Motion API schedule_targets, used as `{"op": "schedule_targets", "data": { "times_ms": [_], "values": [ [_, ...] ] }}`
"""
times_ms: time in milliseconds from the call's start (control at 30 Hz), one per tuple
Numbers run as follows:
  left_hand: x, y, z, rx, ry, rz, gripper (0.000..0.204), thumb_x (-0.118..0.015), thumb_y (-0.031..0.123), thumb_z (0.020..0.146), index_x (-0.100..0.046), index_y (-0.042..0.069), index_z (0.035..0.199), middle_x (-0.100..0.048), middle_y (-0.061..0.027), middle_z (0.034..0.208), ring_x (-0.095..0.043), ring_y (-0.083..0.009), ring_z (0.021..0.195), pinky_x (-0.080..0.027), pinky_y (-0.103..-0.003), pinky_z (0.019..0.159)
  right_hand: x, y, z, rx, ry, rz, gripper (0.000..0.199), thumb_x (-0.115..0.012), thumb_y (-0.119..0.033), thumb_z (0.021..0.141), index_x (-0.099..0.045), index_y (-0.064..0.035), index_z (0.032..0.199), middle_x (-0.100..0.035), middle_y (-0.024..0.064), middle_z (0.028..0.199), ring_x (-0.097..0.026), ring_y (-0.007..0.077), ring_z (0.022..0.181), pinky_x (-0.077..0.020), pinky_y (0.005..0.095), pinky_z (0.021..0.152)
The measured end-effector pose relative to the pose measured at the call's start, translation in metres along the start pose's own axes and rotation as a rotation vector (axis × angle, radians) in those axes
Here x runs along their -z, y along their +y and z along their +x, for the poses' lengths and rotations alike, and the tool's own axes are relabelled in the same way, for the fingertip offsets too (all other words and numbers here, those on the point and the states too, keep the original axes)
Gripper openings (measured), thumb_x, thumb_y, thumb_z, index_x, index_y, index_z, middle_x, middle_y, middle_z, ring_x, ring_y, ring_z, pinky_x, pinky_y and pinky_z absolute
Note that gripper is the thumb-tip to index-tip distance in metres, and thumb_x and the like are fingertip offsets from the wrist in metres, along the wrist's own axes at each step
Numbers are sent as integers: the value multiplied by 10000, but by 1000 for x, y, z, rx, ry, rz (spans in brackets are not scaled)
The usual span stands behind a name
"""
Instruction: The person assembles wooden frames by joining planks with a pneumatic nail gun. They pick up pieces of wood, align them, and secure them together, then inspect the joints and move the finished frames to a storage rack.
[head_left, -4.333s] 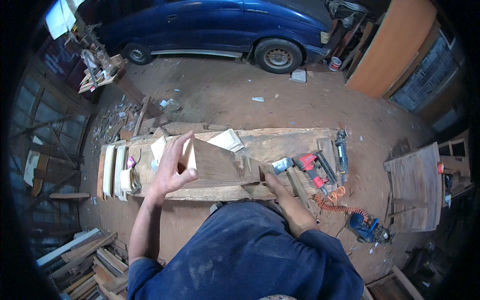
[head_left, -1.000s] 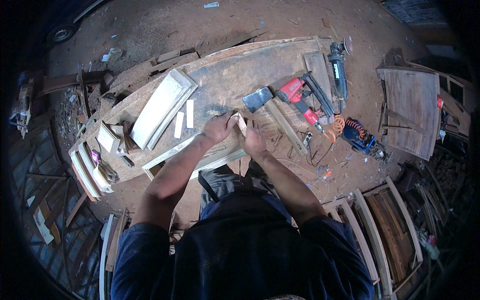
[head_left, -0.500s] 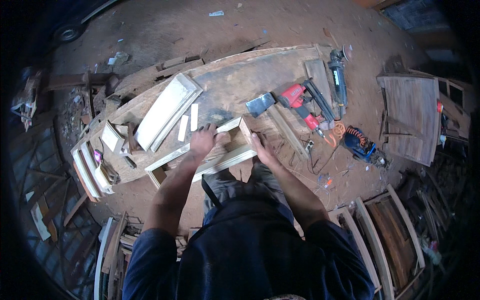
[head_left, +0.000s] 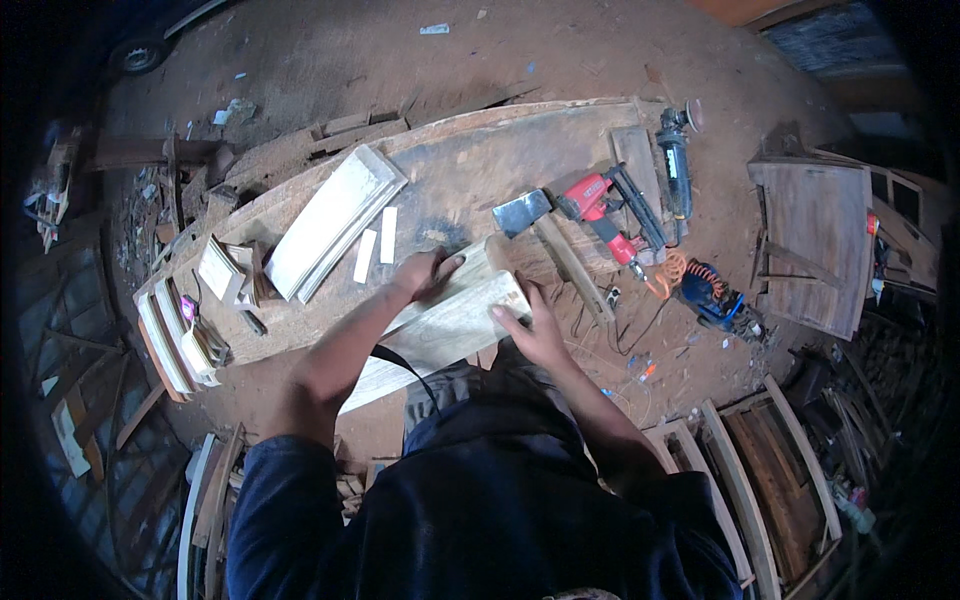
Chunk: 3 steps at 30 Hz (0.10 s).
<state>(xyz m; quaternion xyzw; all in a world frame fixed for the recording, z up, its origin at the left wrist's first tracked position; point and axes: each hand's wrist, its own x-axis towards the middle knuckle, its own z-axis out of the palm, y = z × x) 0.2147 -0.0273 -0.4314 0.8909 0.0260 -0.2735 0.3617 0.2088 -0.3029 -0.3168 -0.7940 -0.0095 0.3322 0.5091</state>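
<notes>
Over the near edge of the workbench I hold a pale wooden frame (head_left: 455, 318), tilted so the broad faces of its side boards show. My left hand (head_left: 426, 273) grips the far board, its fingers curled over the edge. At the right end, my right hand (head_left: 536, 328) is closed round the near board's corner, thumb on its face. Just beyond the frame lies a hammer (head_left: 522, 212) with a blocky metal head and wooden handle. Two thin white strips (head_left: 388, 235) lie ahead of my left hand. The frame's left end is partly hidden by my left forearm.
On the workbench (head_left: 465, 150) lie a red nail gun (head_left: 592, 198), an angle grinder (head_left: 675, 170), a pale panel (head_left: 335, 222) and small moulding pieces (head_left: 225, 272). An orange coiled hose (head_left: 672, 272) hangs off the right end. Curved wooden parts (head_left: 750, 490) stand behind on the right.
The frame has been turned from lying with its opening upward to a tilt showing its board faces. My left hand has shifted slightly right, and my right hand slightly right and lower.
</notes>
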Motion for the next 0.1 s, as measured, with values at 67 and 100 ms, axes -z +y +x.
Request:
{"op": "schedule_targets", "data": {
  "times_ms": [67,100],
  "values": [
    [-3,1,4,-22,103,5,580,-537,616,991,-639,109,1253,-527,-264,1381,-621,-441,1142,-502,-485,989,-6,17,24,-171,-64,-67,810,-718,-412,949,-360,-21,1562,-436,217,1531,-463,382,1401,-376,426,1157],
    [2,7,9,-28,144,6,578,-592,603,973,-627,122,1292,-444,-248,1530,-584,-435,1236,-480,-446,1066,-7,22,29,-232,-94,-170,844,-701,-471,949,-325,-68,1589,-392,224,1582,-423,405,1439,-350,444,1180]
  ]
}}
